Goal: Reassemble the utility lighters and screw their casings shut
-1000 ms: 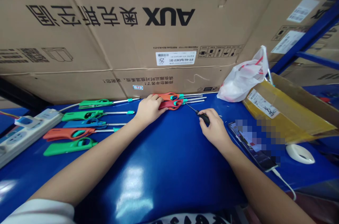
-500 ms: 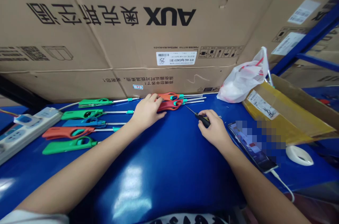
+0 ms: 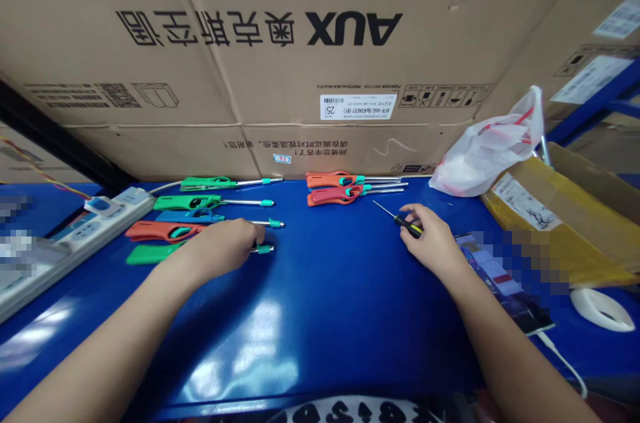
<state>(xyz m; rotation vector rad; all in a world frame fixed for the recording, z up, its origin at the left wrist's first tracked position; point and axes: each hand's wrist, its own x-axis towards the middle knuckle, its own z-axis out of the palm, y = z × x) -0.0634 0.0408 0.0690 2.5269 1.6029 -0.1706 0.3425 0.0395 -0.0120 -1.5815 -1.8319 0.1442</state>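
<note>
My left hand lies curled over the metal stem of the frontmost green lighter in a row of several long lighters on the blue table. Behind it lie a red-orange lighter, a blue lighter and two more green ones. My right hand grips a small screwdriver with a black and yellow handle, its thin tip resting on the table and pointing left. Two red lighters lie side by side at the back centre, untouched.
A large AUX cardboard box walls off the back. A white power strip lies at the left. At the right are a white plastic bag, a yellow-taped carton, a phone on a cable and a white tape roll.
My left hand left the two red lighters at the back centre and moved left onto the frontmost green lighter. My right hand kept the screwdriver. The view turned slightly left.
</note>
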